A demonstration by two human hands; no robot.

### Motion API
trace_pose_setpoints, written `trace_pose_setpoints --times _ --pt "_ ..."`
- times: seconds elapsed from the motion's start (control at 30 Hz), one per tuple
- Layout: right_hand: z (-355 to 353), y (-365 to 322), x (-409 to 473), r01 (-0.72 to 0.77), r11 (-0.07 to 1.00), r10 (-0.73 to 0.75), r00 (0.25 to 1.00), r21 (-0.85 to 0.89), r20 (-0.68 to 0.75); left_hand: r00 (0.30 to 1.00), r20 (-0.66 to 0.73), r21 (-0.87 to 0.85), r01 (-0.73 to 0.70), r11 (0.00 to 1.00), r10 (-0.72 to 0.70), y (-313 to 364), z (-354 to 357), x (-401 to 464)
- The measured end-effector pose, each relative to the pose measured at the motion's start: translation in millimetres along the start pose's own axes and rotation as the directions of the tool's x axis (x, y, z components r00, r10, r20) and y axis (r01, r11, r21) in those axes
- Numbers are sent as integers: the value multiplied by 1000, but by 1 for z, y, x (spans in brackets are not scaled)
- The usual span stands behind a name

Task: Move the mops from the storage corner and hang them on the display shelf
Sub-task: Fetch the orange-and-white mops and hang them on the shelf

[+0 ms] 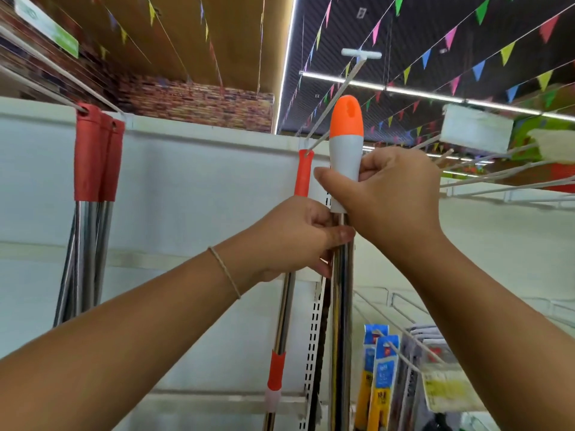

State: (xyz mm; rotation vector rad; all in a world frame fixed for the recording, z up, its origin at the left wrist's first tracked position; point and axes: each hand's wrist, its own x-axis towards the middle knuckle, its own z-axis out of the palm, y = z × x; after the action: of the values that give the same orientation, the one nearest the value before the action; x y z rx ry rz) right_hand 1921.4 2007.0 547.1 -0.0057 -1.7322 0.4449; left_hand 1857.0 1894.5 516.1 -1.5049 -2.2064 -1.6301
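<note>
I hold a mop upright by its handle (346, 141), which is grey with an orange tip that has a hanging hole. My right hand (389, 194) grips the grey part. My left hand (298, 234) grips the steel shaft (341, 321) just below it. The orange tip sits beside a long white display hook (342, 85) jutting from the white shelf panel (186, 188). A red-handled mop (303, 175) hangs from that hook's base, just left of mine. Three red-handled mops (96, 157) hang on a hook at the left. The mop heads are out of view.
More white wire hooks (497, 178) reach out at the right, one bearing a white price tag (476, 129). Blue and yellow packaged goods (381, 371) hang low on the right. A perforated upright (312, 353) runs down the shelf behind the shaft.
</note>
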Motion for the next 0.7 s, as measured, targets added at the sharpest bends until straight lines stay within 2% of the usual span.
trace_pose_setpoints --times 0.23,0.37,0.7 --pt "12 7 5 -4 1000 4 1000 -21 -6 1000 10 -10 19 1000 -19 -4 -5 3" --pt "20 14 3 -37 998 42 994 -47 104 997 -27 33 79 996 -79 -14 -1 6" --pt "49 28 17 -79 989 102 978 -126 184 993 -54 0 102 995 -102 -38 -3 23"
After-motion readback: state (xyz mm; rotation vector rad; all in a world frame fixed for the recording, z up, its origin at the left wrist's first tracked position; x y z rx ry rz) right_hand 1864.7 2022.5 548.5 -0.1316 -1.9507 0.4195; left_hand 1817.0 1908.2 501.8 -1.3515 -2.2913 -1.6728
